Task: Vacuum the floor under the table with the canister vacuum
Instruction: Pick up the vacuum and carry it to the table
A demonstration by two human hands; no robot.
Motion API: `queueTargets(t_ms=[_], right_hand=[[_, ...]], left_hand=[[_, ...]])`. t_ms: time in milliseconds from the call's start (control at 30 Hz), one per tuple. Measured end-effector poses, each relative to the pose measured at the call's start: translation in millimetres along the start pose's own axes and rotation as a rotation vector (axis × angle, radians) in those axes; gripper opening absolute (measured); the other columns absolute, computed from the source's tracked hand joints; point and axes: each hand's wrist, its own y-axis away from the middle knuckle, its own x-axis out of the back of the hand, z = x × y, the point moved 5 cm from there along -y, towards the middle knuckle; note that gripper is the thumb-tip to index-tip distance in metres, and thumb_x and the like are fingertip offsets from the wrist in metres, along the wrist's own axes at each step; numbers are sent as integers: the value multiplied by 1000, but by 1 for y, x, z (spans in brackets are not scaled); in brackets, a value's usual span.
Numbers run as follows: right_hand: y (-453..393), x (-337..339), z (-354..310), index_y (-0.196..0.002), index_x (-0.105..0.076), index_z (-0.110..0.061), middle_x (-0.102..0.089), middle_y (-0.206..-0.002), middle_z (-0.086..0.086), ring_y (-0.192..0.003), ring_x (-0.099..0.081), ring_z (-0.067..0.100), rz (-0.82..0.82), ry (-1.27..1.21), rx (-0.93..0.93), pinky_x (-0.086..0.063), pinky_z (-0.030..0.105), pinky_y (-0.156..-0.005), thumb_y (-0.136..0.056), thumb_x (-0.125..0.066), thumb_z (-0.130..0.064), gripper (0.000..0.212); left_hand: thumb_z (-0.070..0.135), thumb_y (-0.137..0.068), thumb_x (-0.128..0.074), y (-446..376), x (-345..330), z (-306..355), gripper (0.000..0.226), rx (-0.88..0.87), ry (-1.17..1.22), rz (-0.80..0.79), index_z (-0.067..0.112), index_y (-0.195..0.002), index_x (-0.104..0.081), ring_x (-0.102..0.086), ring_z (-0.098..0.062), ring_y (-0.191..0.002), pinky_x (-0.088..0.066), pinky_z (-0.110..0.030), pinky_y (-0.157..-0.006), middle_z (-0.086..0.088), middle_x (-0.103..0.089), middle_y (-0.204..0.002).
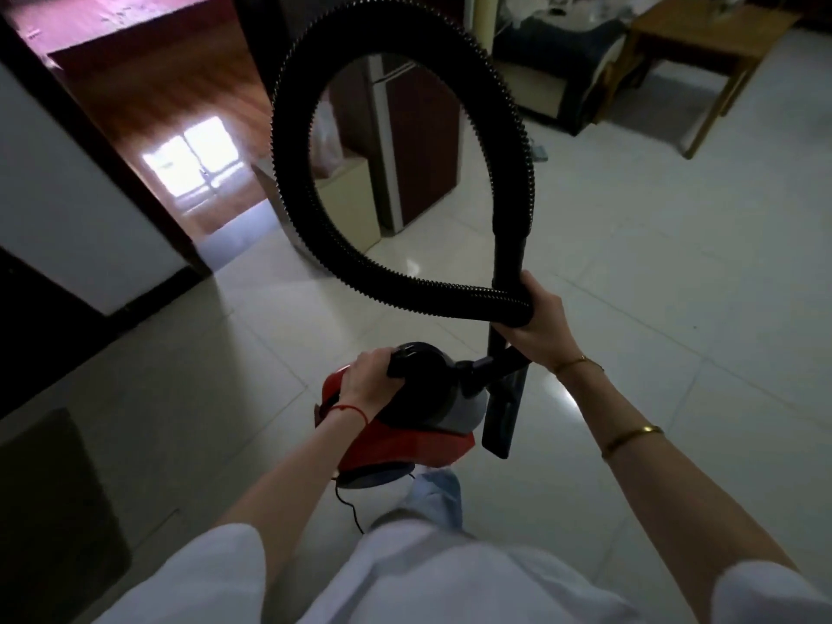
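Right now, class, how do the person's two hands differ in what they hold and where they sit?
The left hand grips the handle on top of the red canister vacuum, low and near the body; the right hand grips the black wand and hose together, higher and further forward. The left wrist wears a red string, the right a thin gold bracelet. Both hands grip parts of the same vacuum.
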Motion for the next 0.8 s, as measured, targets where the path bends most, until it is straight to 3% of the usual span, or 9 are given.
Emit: queueTargets(t_ms=[167,333,600,800], right_hand=[[-84,43,51,-110,-55,-10,-66,-87,2,-77,-64,15,79,37,-51,-54,33,-70,-71,-74,-4,43],[-150,93,98,-108,-54,-11,-66,-84,4,-75,-65,19,165,65,-123,-54,39,-68,-71,-73,-5,42],[-242,179,185,-109,-54,-10,-67,-87,5,-78,-66,20,293,100,-190,-54,39,-71,-71,-72,-6,42],[-324,252,264,-108,-54,-11,-66,-88,6,-81,-65,22,302,101,-221,-54,43,-73,-70,-72,-7,42]], left_hand=[[21,-76,-52,-118,1,42,17,-64,10,-36,20,-90,-63,-64,-25,-80,-47,-29,-65,-1,-68,-81],[19,-70,-57,-222,2,95,28,-158,35,-53,23,-97,-65,-63,-23,-82,-47,-28,-65,0,-67,-84],[19,-73,-56,-375,-11,200,8,-279,-19,-119,20,-80,-58,-61,-21,-72,-52,-33,-62,2,-63,-74],[11,-70,-55,-482,-26,287,5,-318,15,-120,13,-74,-56,-60,-21,-65,-51,-35,-57,-2,-61,-67]])
